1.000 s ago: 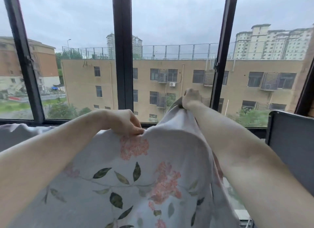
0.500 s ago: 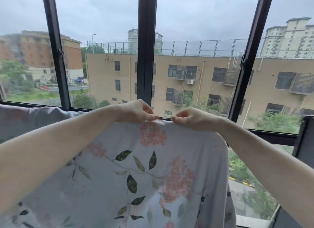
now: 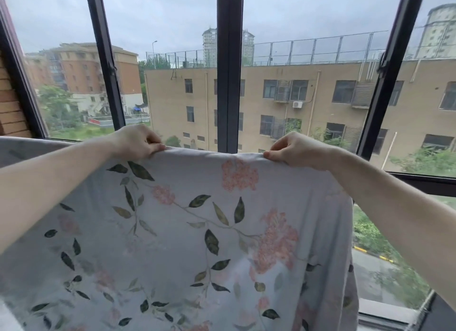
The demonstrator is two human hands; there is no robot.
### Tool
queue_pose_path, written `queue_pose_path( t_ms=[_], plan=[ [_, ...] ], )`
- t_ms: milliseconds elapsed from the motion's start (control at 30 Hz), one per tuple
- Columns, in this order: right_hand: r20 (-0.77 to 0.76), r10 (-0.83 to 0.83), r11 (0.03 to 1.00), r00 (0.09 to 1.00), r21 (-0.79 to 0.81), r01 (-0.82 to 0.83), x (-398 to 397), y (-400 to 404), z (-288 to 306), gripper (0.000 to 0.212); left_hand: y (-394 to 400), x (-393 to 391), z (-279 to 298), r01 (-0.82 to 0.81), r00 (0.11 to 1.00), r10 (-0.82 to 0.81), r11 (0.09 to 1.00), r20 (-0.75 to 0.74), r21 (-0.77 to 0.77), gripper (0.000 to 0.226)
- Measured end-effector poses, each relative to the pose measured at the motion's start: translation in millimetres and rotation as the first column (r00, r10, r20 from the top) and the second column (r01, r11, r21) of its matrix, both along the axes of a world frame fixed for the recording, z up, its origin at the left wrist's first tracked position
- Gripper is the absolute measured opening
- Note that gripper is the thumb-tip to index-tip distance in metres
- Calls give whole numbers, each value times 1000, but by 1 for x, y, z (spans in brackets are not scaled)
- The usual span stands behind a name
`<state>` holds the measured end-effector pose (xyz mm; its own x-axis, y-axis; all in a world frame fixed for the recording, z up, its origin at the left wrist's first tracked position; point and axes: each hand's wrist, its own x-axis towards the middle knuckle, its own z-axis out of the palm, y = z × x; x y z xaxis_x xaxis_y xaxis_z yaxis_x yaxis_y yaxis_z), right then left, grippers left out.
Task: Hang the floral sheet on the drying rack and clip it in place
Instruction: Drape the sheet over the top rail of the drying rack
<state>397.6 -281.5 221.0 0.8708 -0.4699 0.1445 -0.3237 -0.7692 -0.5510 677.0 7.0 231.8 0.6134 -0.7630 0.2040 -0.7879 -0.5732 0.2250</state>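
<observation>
The floral sheet (image 3: 187, 232), pale grey with pink blossoms and dark green leaves, hangs in front of me and fills the lower half of the view. My left hand (image 3: 137, 141) pinches its top edge left of centre. My right hand (image 3: 293, 149) pinches the same edge further right. The stretch of edge between them is pulled fairly straight and level. The sheet drapes down and trails off to the left. The drying rack is hidden behind the cloth, and no clips are in sight.
A large window with dark frames (image 3: 229, 67) stands directly behind the sheet. Its sill (image 3: 385, 316) runs at the lower right. A brick wall (image 3: 9, 106) closes the left side. Buildings and trees lie outside.
My hands, close together half a second ago, have moved apart along the top edge, spreading the sheet wider. My view has swung to the left.
</observation>
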Motion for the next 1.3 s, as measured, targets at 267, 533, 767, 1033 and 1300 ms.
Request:
queue_pose_path(
  t_ms=[267,533,767,1033,1300],
  plan=[
    [-165,-49,981,985,175,78,9,-15,3,38,-41,0,57,-30,980,78,967,181,-253,23],
    [-291,-155,979,944,84,187,21,-15,-1,38,-96,6,28,-206,977,205,979,66,4,20],
    [-308,-139,977,941,109,181,13,-11,1,22,-104,-13,8,34,974,-1,989,-226,141,21],
    [-206,-114,975,972,165,150,8,-11,0,28,-75,-60,-18,98,980,-70,984,-185,146,83],
    [-49,-219,957,975,186,224,-44,-39,-18,42,-82,-74,-19,48,997,-37,987,-72,152,62]
  ],
)
